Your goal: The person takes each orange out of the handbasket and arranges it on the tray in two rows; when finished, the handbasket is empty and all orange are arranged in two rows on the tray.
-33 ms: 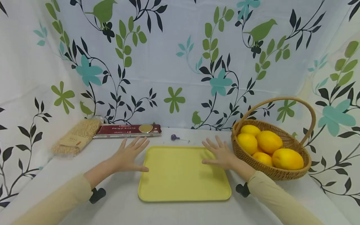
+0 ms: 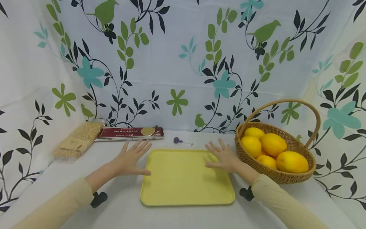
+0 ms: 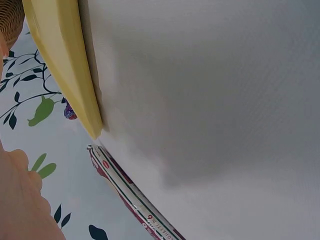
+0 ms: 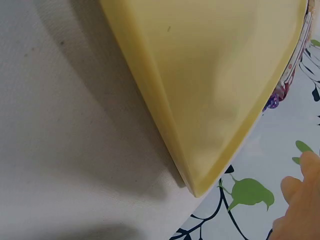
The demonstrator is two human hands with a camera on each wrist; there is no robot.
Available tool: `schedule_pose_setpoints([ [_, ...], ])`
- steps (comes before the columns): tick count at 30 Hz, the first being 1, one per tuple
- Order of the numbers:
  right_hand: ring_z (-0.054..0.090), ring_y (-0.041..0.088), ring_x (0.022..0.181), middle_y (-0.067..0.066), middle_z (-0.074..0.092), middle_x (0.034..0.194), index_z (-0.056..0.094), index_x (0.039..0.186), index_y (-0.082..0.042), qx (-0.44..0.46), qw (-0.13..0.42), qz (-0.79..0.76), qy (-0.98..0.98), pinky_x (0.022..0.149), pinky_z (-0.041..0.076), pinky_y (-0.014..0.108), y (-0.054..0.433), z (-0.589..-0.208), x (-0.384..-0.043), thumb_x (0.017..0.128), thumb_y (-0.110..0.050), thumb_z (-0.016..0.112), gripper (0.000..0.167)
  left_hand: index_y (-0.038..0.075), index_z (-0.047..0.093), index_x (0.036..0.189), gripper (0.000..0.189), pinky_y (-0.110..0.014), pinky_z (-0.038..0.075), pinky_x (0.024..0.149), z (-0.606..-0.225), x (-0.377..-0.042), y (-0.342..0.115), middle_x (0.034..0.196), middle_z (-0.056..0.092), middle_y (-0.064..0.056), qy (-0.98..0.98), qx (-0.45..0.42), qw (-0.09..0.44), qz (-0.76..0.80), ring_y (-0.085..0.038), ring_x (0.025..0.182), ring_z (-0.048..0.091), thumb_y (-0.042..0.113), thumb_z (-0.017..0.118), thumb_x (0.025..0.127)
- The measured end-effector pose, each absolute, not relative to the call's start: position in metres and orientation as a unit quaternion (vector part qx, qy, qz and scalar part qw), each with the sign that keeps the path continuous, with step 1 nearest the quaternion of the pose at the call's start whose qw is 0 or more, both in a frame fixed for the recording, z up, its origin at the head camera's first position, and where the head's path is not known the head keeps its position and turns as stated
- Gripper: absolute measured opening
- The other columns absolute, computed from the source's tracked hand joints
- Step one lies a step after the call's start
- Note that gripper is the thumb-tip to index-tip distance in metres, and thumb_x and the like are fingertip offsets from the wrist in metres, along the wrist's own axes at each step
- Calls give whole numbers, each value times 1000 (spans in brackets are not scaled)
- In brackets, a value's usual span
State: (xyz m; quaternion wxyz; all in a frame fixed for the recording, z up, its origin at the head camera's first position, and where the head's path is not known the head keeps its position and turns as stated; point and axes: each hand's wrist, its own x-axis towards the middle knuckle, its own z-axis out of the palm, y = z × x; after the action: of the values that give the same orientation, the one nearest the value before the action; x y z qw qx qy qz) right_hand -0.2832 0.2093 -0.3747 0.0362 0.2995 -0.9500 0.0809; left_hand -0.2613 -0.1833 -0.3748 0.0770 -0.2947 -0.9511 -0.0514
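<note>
A yellow tray [image 2: 187, 178] lies flat on the white table, its side rim showing in both wrist views. My left hand [image 2: 131, 160] hovers by the tray's left edge, fingers spread and holding nothing. Over the tray's upper right corner is my right hand [image 2: 224, 159], also with fingers spread and nothing in it. Close to the right hand stands a wicker basket [image 2: 286, 177] with a tall handle, holding several yellow lemons [image 2: 292, 161]. Behind the tray sits a small lollipop [image 2: 177, 140] in a purple wrapper with a thin pale stick.
A dark red spaghetti pack [image 2: 130, 133] lies at the back of the table, left of the lollipop. Beside it, farther left, is a clear bag of small beige grains or legumes [image 2: 80, 136]. A patterned curtain [image 2: 171, 63] hangs behind the table.
</note>
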Motion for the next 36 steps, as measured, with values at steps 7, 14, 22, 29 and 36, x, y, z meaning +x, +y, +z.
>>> schedule_pose_setpoints([
  [7, -5, 39, 130, 10, 16, 146, 27, 142, -14, 287, 19, 86, -954, 98, 1, 65, 211, -375, -282, 82, -59, 47, 78, 7, 23, 142, 99, -61, -9, 99, -377, -261, -182, 147, 15, -11, -948, -297, 84, -71, -33, 132, 5, 65, 58, 70],
  [14, 1, 32, 132, 8, 14, 146, 22, 143, -14, 292, 40, 109, -949, 101, 5, 60, 214, -364, -279, 82, -57, 51, 80, 7, 21, 142, 101, -63, -2, 99, -375, -257, -187, 147, 16, -11, -951, -276, 92, -105, -32, 132, 2, 62, 62, 69],
  [22, 13, 28, 131, 7, 10, 147, 21, 141, -5, 262, 33, 173, -949, 105, 12, 50, 227, -344, -267, 83, -52, 54, 82, 4, 24, 141, 102, -63, 13, 99, -380, -243, -189, 143, 22, -17, -928, -277, 49, -243, -40, 129, 13, 48, 74, 64],
  [29, 21, 32, 129, 11, 22, 144, 29, 139, -2, 280, 73, 235, -928, 102, 21, 52, 251, -320, -250, 82, -41, 61, 75, -6, 44, 127, 87, -47, 41, 91, -400, -235, -193, 129, 44, -22, -891, -326, -37, -312, -39, 115, 41, 40, 78, 61],
  [36, 35, 33, 122, 12, 37, 137, 38, 135, -4, 273, 135, 252, -919, 94, 35, 51, 283, -301, -235, 82, -29, 65, 64, -5, 56, 117, 70, -41, 49, 82, -405, -235, -193, 126, 46, -22, -884, -330, -80, -322, -40, 110, 46, 39, 75, 65],
])
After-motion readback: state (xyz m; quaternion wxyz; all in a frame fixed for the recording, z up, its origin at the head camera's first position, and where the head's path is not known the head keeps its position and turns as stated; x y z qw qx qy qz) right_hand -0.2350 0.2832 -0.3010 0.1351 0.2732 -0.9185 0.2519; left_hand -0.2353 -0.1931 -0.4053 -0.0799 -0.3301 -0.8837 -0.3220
